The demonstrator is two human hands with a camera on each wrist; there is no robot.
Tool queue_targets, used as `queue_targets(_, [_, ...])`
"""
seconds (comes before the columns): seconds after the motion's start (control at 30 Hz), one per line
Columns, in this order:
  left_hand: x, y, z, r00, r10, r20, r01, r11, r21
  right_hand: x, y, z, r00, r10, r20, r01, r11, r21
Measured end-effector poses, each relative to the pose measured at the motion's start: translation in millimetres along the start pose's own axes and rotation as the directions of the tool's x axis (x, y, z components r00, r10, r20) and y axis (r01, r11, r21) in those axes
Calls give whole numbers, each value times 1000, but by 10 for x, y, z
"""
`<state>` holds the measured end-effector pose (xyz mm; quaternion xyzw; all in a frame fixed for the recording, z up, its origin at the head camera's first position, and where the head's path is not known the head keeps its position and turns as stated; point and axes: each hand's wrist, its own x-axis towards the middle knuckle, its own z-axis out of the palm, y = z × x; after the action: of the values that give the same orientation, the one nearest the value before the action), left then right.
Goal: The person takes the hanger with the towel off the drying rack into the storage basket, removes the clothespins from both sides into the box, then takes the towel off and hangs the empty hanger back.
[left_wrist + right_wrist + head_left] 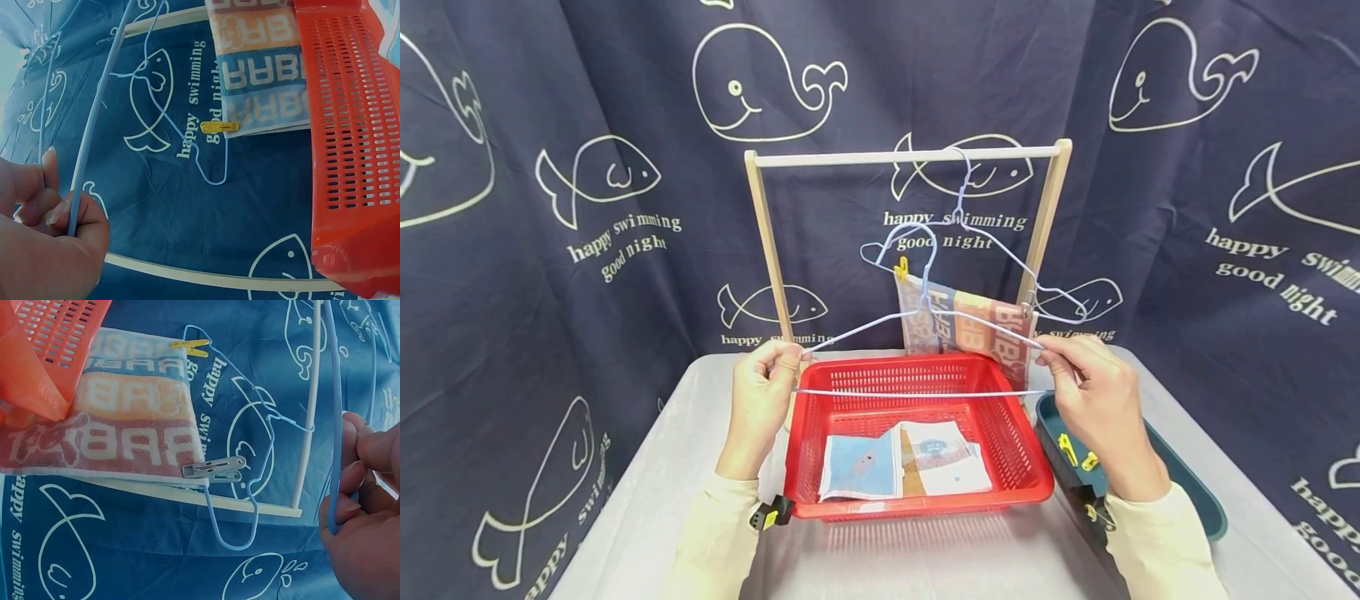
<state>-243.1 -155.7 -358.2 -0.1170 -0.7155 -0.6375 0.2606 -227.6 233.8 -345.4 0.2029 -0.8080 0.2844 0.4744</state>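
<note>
A blue wire clothes hanger (917, 393) is stretched level between my two hands above a red basket (925, 506). My left hand (760, 400) grips its left end, and my right hand (1093, 408) pinches the right end. Behind it, a second blue hanger (992, 237) hangs from a rack's crossbar. A striped towel (973, 321) is clipped to that one, by a yellow clothespin (220, 127) at one corner and a metal clothespin (215, 467) at the other. Inside the basket lie a light blue folded cloth (853, 471) and a whitish cloth (958, 475).
The wooden rack (850, 158) stands behind the basket. To the right, a dark teal tray (1198, 483) contains yellow clothespins (1067, 450), partly behind my right wrist. A navy curtain (625, 317) with whale and fish drawings surrounds the pale-covered table (647, 508).
</note>
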Motion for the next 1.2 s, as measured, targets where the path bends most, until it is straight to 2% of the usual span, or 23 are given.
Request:
queue_targets(0.23, [1,8,-19,1000,-1,-3,1,1000,-9,-6,-23,-16,1000,7,-12,-7,1000,-1])
queue_targets(0.4, [18,35,-42,1000,21,-6,-20,999,28,-4,-24,-38,1000,9,-16,-9,1000,5])
queue_targets(0.57, [30,54,-108,999,50,8,-50,997,56,11,5,-78,1000,11,-9,-11,1000,3])
queue_targets(0.7, [51,51,-172,999,45,-14,-44,997,70,13,37,-123,999,35,-24,-35,999,-5])
queue_targets(0.93, [310,25,-282,990,52,-131,-55,998,-17,31,69,-127,994,73,-87,-74,997,-6])
queue_targets(1.07, [499,13,-329,982,41,-183,-32,998,52,10,77,-117,990,96,-102,-99,995,-20])
queue_targets(1.2, [657,-29,-353,977,3,-213,29,988,148,8,86,-116,988,109,-106,-113,993,-36])
